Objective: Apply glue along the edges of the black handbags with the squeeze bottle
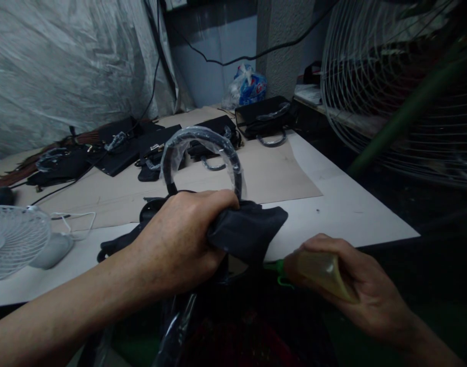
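Observation:
My left hand (191, 234) is closed around a black handbag (248, 229) at the table's front edge. The bag's curved handle (202, 135), wrapped in clear plastic, stands up behind my knuckles. Part of the bag is hidden under my hand, and more plastic-wrapped strap hangs below in the dark. At the right, my right hand (355, 285) grips a yellowish squeeze bottle (321, 270) with a green nozzle (279, 266). The nozzle points left at the bag's lower edge; whether it touches cannot be made out.
Several black bags lie across the table (355, 214) behind, among them one at the back (264, 117). A small white fan (17, 242) stands at the left, a large wire-caged fan (405, 97) at the right. A tied plastic bag (246, 86) sits by the wall.

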`<state>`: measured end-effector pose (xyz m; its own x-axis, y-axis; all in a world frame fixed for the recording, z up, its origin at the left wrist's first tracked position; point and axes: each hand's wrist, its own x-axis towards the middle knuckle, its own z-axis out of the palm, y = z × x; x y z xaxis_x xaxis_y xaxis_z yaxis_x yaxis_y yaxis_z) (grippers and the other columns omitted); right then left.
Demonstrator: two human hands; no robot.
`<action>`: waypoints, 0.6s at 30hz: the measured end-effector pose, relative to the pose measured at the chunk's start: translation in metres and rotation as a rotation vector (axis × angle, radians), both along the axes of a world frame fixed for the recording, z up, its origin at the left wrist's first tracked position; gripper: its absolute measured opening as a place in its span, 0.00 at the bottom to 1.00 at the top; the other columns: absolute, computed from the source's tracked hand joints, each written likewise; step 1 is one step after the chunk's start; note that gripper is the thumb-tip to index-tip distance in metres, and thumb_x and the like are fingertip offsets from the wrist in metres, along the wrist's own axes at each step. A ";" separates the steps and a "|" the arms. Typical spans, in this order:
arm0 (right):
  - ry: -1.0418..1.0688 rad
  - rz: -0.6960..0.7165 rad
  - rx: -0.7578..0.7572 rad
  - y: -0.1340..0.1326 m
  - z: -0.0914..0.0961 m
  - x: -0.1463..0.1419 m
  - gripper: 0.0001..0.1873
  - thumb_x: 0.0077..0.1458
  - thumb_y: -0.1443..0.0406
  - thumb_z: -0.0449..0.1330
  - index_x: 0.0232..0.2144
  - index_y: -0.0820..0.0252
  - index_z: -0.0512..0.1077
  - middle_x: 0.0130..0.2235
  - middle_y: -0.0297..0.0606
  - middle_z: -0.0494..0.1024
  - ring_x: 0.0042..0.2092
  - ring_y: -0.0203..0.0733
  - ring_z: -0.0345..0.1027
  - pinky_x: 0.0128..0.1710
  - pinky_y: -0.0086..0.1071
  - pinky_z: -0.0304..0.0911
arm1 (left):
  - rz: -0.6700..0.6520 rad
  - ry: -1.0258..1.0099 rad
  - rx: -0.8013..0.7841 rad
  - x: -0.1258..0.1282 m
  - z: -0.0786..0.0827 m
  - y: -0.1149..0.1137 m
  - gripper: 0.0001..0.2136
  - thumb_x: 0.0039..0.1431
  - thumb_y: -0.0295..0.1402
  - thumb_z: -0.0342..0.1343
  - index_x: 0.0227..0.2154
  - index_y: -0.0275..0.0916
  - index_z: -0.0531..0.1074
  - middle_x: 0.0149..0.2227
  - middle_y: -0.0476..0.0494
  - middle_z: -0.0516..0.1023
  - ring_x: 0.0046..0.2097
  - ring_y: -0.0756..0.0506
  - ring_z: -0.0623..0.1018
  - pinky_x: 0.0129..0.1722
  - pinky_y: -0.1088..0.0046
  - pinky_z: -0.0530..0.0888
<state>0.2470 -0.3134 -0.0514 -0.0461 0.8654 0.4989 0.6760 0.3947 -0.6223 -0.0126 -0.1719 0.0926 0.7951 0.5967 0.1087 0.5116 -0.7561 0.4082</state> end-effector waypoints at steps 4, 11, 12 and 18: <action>0.023 -0.119 0.044 0.000 0.000 0.001 0.17 0.66 0.52 0.64 0.52 0.51 0.71 0.43 0.39 0.81 0.38 0.45 0.80 0.33 0.30 0.76 | 0.025 0.000 -0.036 -0.001 0.002 -0.001 0.11 0.51 0.27 0.55 0.37 0.42 0.77 0.32 0.50 0.82 0.34 0.46 0.81 0.30 0.74 0.68; 0.130 -0.114 0.035 0.001 0.003 -0.007 0.17 0.65 0.52 0.66 0.50 0.51 0.71 0.41 0.36 0.80 0.34 0.41 0.78 0.30 0.27 0.75 | 0.123 0.145 -0.227 -0.008 0.020 -0.004 0.07 0.52 0.30 0.59 0.32 0.42 0.81 0.28 0.50 0.82 0.28 0.45 0.80 0.25 0.75 0.68; 0.131 -0.117 0.043 0.001 0.002 -0.008 0.17 0.65 0.52 0.66 0.50 0.51 0.71 0.41 0.36 0.80 0.34 0.41 0.78 0.30 0.27 0.74 | 0.136 0.173 -0.268 -0.009 0.022 -0.006 0.07 0.53 0.31 0.59 0.33 0.43 0.82 0.28 0.50 0.83 0.29 0.45 0.80 0.24 0.76 0.69; 0.178 -0.135 0.008 0.001 -0.005 -0.008 0.18 0.63 0.50 0.68 0.48 0.53 0.73 0.39 0.35 0.81 0.32 0.41 0.78 0.28 0.28 0.74 | 0.125 0.160 -0.403 -0.013 0.031 -0.012 0.10 0.55 0.32 0.60 0.39 0.45 0.84 0.38 0.49 0.87 0.37 0.42 0.85 0.32 0.74 0.78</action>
<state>0.2387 -0.3119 -0.0562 0.1597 0.8540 0.4952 0.6027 0.3130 -0.7340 -0.0252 -0.1839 0.1239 0.7022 0.6585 -0.2707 0.6694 -0.4811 0.5661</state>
